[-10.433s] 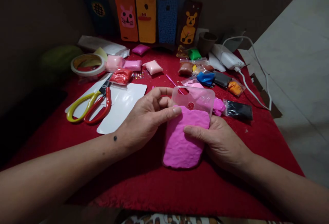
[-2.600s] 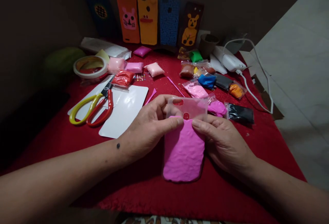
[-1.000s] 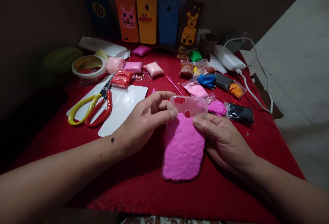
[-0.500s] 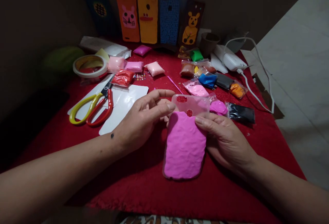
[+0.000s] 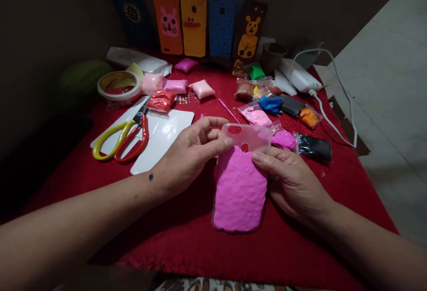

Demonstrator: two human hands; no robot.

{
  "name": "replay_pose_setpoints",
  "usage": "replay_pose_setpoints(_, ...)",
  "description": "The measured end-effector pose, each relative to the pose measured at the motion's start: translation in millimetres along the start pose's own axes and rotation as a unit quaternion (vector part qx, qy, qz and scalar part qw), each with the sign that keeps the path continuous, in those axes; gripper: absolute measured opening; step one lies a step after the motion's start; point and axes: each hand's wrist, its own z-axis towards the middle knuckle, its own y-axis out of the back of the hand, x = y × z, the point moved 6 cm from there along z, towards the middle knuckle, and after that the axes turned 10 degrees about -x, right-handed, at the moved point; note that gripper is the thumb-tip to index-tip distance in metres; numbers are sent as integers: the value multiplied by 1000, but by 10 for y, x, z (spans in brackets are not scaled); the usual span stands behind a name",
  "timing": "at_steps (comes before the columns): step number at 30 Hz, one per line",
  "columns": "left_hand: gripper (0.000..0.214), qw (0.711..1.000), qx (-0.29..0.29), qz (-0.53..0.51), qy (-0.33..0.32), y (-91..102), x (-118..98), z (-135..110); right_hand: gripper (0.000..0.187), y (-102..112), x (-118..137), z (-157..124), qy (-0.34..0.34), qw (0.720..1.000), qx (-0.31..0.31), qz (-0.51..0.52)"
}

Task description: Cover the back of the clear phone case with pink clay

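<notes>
A clear phone case (image 5: 258, 135) is held upright over the cloth, its camera cutouts at the top. Pink clay (image 5: 239, 193) covers its lower part with a bumpy surface; the top band is bare. My right hand (image 5: 293, 179) grips the right edge, thumb on the clay's upper right corner, fingers behind. At the upper left, my left hand (image 5: 196, 148) pinches the case, its thumb on the clay's top edge and its fingers partly hidden behind. Just behind the case lie bags of light pink clay (image 5: 256, 116) and brighter pink clay (image 5: 283, 139).
Scissors (image 5: 133, 133) lie on white sheets (image 5: 167, 135) at left, by a tape roll (image 5: 119, 85). Several clay bags, including black (image 5: 313, 147) and red (image 5: 161, 100), dot the red cloth (image 5: 187, 242). Decorated cases (image 5: 193, 37) lean at the back. A white cable (image 5: 333, 124) loops at right.
My left thumb has moved slightly right and down onto the clay's top edge. The right hand keeps its grip on the case. The whole view has shifted a little.
</notes>
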Motion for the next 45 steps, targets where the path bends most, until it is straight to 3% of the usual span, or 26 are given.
replay_pose_setpoints(8, 35, 1000, -3, 5, -2, 34, -4, 43, 24, 28, 20, 11, 14, 1000, -13, 3)
replay_pose_setpoints(17, 21, 1000, 12, 3, 0, -11, -13, 11, 22, 11, 35, 19, 21, 999, -6, 25)
replay_pose_setpoints(24, 35, 1000, 23, -2, 5, 4, 0, 8, 21, 0, 41, 13, 14, 999, -4, 29)
replay_pose_setpoints(33, 31, 998, 49, -32, 16, -25, -6, 1, 22, 23, 32, 4, 9, 1000, -13, 13)
replay_pose_setpoints(45, 21, 1000, 0, -18, -3, -11, -10, 5, 21, -4, 40, 16, 10, 1000, 3, 19)
